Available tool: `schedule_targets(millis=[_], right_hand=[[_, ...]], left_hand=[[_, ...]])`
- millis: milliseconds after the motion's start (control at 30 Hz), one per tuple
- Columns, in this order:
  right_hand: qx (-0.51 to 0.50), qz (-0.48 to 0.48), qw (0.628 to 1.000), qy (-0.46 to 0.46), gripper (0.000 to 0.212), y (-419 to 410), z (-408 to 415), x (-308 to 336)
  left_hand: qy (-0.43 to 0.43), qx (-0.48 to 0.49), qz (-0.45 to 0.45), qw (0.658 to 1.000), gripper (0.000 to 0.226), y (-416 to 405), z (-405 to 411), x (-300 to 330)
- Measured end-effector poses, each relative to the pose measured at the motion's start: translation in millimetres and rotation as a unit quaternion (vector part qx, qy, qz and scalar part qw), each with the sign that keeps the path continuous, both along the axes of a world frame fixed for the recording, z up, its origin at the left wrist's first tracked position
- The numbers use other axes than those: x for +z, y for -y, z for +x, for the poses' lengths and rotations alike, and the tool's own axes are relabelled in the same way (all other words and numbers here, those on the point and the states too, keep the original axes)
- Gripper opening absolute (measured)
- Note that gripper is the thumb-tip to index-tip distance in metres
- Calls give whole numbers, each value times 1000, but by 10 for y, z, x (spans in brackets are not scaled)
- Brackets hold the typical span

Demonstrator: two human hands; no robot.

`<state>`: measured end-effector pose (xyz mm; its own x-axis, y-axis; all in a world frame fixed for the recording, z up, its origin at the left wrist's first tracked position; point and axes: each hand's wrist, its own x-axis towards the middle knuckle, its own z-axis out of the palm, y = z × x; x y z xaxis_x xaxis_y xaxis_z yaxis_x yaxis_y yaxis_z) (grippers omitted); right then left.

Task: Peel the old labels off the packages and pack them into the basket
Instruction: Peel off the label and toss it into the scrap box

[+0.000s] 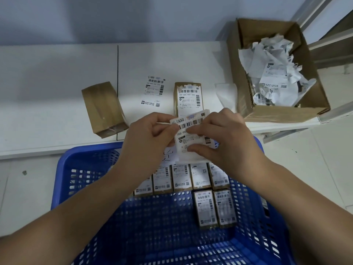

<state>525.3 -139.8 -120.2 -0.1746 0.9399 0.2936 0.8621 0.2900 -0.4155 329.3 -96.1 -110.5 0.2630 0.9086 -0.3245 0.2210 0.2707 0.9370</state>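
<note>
Both hands hold a small package with a white barcode label above the far edge of the blue basket. My left hand grips its left side, thumb on the label. My right hand pinches the label's right part with fingers curled over it. Several labelled packages lie in rows inside the basket. On the white table stand another labelled package and a plain brown package. A loose label lies flat between them.
An open cardboard box full of crumpled peeled labels sits at the table's right end. A clear plastic scrap lies beside it. The table edge runs just behind the basket. A wall rises behind the table.
</note>
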Motion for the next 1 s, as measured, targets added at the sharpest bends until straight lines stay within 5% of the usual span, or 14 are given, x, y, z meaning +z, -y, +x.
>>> schedule_targets(millis=[400, 700, 1000], right_hand=[[-33, -44, 980, -190, 14, -21, -102, 88], [1, -6, 992, -125, 14, 27, -78, 48], [4, -9, 989, -148, 17, 46, -104, 40]], left_hand=[[19, -31, 23, 999, 4, 69, 42, 25], [73, -13, -10, 997, 10, 109, 85, 51], [28, -21, 39, 999, 13, 95, 66, -9]])
